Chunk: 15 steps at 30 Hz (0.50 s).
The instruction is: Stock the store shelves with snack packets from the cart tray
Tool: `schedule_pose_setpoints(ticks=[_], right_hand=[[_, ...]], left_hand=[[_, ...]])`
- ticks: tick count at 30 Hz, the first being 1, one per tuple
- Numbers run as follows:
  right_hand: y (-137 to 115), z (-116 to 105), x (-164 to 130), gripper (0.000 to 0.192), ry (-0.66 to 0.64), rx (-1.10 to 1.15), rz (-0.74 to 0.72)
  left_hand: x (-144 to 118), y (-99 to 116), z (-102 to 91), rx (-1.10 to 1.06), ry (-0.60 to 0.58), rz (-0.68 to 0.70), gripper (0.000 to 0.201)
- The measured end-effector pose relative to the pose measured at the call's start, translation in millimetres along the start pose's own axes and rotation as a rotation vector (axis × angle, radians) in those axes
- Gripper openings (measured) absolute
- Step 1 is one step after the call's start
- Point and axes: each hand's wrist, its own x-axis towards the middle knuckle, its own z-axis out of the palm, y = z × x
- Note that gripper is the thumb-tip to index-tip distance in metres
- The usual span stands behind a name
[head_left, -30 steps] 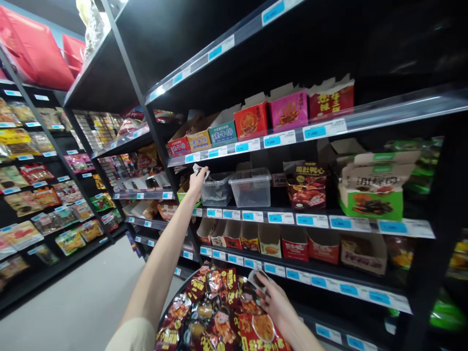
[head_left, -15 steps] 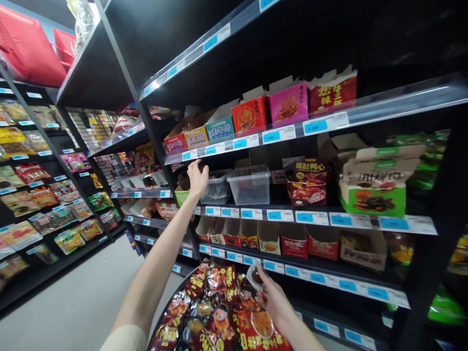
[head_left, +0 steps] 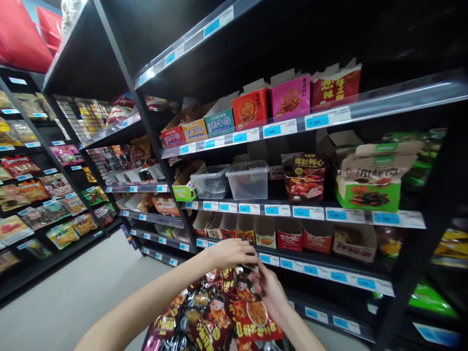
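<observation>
My left hand (head_left: 234,252) is in front of the shelf, its fingers closed down against those of my right hand (head_left: 268,287). Between them, mostly hidden by the fingers, is a small shiny snack packet (head_left: 251,267); only a pale edge shows. Below both hands lies a heap of dark red and brown snack packets (head_left: 215,314) in a dark-rimmed container. A larger red packet (head_left: 256,319) with a round bowl picture rests at its right, close to my right wrist.
Shelves ahead hold two clear plastic tubs (head_left: 248,181), a green-and-white box (head_left: 185,187), a brown snack pouch (head_left: 304,176) and a green-and-tan carton (head_left: 369,185). Colourful open boxes (head_left: 249,108) line the shelf above. Black shelf posts (head_left: 161,146) and price rails stand close. Grey floor (head_left: 91,273) shows at left.
My left hand has come down from the shelf edge by the clear tubs to meet my right hand at the small packet. The view has shifted slightly.
</observation>
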Motion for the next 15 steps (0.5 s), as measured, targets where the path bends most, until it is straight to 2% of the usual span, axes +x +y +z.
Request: schedule_pose_setpoints(ticks=[4, 7, 11, 14, 15], right_hand=[[-8, 8, -6, 0.054, -0.126, 0.06, 0.027], [-10, 9, -6, 0.055, -0.147, -0.033, 0.01], [-4, 6, -3, 0.054, -0.11, -0.201, -0.004], [-1, 4, -3, 0.049, -0.111, -0.235, -0.012], [-1, 4, -4, 0.047, -0.116, -0.241, -0.017]], left_hand=[[-14, -11, -28.1, -0.134, 0.052, -0.078, 0.041], [-23, -26, -56.9, -0.172, 0.233, -0.286, 0.036], [-21, -78, -97.1, -0.203, 0.63, -0.671, 0.031], [-14, -126, -122.8, -0.239, 0.829, -1.024, 0.031], [-12, -139, -129.2, -0.289, 0.872, -1.113, 0.037]])
